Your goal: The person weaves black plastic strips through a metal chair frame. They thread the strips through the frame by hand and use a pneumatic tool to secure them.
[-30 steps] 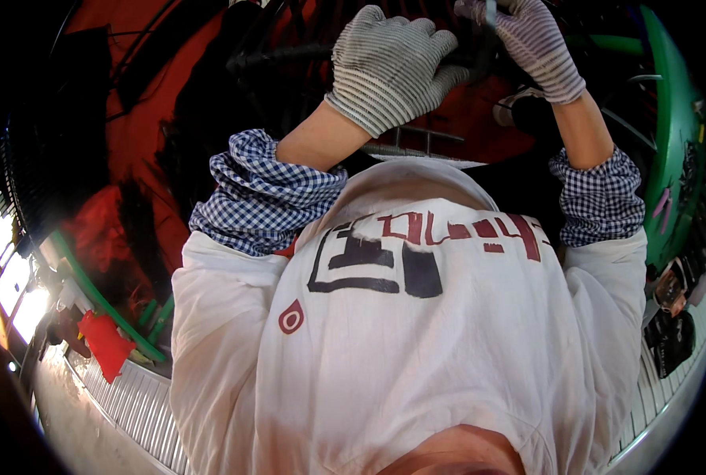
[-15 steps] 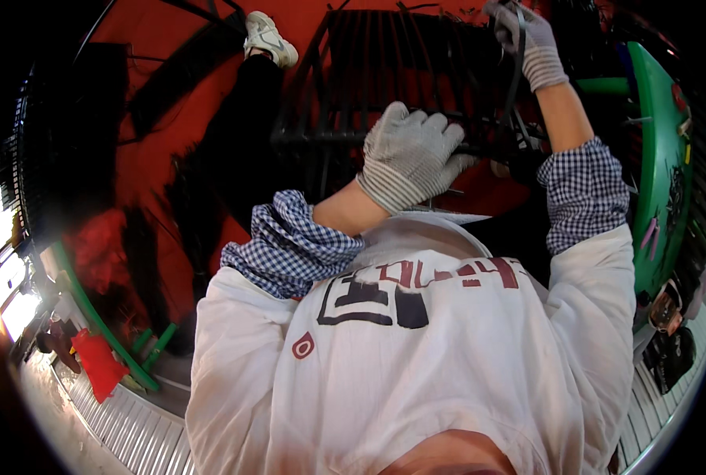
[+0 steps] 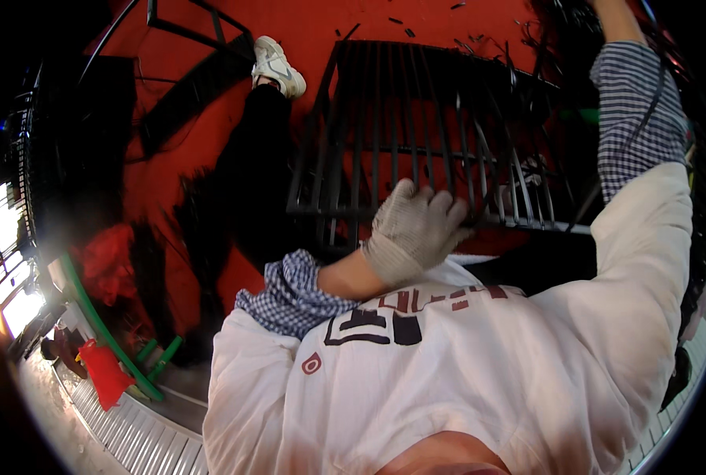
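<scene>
In front of me lies a black frame (image 3: 329,211) with dark flat strips (image 3: 377,119) running from its far side to its near bar. My left hand (image 3: 418,231), in a pale knit glove, is at the near bar. Its fingers bend over the bar, bunched close together; their tips are hidden, so any strip held there cannot be made out. Stretched far to the upper right, my right forearm (image 3: 618,22) leaves the picture at the top, and the hand itself is out of view. A thin dark strand crosses beside the checked right sleeve (image 3: 642,111).
Beyond the frame, short dark scraps (image 3: 409,32) lie on the red floor (image 3: 321,24). My shoe (image 3: 276,67) is left of the frame, near another black metal frame (image 3: 182,30). A green curved edge (image 3: 103,324) and a red bag (image 3: 106,372) are at lower left.
My right hand has moved up and right, out of the picture, from above the frame's right side. The left hand stays at the near bar. The view has shifted, and more of the frame shows.
</scene>
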The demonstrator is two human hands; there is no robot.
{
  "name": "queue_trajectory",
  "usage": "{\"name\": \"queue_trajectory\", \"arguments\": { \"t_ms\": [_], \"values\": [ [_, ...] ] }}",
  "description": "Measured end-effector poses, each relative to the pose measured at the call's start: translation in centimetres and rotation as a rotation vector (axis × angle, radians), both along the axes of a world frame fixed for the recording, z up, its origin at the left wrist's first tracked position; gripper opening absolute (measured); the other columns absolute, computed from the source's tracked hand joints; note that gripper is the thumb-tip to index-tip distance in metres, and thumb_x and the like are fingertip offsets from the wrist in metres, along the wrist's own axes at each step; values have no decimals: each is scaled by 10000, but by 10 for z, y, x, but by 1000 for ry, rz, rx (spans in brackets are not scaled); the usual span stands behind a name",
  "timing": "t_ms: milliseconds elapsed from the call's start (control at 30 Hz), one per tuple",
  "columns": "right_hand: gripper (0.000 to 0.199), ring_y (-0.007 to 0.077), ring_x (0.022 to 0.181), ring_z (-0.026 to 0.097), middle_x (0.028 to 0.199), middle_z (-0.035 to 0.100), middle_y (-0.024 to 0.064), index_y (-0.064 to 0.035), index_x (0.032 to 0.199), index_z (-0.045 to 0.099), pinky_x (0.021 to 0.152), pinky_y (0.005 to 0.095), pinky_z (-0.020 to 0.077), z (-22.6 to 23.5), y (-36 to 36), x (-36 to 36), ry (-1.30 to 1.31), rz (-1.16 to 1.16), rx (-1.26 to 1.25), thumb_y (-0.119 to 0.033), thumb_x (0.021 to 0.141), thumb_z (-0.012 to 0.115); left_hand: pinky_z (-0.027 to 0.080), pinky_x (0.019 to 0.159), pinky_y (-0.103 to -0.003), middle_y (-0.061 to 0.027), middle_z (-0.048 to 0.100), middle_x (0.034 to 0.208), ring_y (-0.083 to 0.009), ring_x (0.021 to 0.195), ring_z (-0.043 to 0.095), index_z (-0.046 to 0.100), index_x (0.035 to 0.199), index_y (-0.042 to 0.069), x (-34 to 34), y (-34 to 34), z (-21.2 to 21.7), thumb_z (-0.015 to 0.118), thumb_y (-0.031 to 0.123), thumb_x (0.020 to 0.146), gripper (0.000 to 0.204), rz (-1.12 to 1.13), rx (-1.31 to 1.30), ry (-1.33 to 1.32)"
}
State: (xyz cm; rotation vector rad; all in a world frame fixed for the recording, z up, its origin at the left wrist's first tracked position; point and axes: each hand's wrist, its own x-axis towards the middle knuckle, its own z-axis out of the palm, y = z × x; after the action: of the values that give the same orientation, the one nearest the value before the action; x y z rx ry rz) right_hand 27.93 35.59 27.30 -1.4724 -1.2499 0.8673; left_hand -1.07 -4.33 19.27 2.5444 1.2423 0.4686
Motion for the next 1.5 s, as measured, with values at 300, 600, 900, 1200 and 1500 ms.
{"name": "queue_trajectory", "arguments": {
  "t_ms": [300,600,900,1200,1500],
  "values": [
    [211,310,786,677,870,741,124,-3,1013,713,751,410,565,-435,173,16,-63,166,-478,-203,953,688,423,668,-353,-22,587,805,-173,711,582,642,1232,77,10,125,-21,598,277,893,396,-383,-313,-55],
    [534,318,1178,650,1264,696,142,-90,1252,707,1023,408,487,-485,159,-60,-906,515,-454,-505,915,699,449,676,-356,-21,632,893,-173,786,623,548,1389,80,16,182,-85,498,173,923,478,-467,-531,0],
    [388,309,1192,627,1295,682,64,-186,1261,705,1032,446,496,-510,174,-29,-1223,685,-482,-430,990,573,512,748,-386,-84,675,1102,-222,911,666,621,1316,102,17,233,-29,584,195,904,425,-462,-624,-66],
    [460,368,1136,658,1260,691,133,-126,1247,706,970,479,535,-474,172,-69,-1206,669,-627,-468,1004,519,345,1140,-460,-116,625,1337,-306,1299,540,571,1420,194,-31,490,-198,477,563,994,572,202,-234,689],
    [431,363,1137,651,1257,685,145,-128,1254,700,1008,460,526,-427,168,-96,-1112,411,-468,-437,1000,541,442,1052,-539,-111,697,1248,-303,1171,655,621,1359,186,-44,532,-267,293,666,1015,675,287,-466,702]
  ]
}}
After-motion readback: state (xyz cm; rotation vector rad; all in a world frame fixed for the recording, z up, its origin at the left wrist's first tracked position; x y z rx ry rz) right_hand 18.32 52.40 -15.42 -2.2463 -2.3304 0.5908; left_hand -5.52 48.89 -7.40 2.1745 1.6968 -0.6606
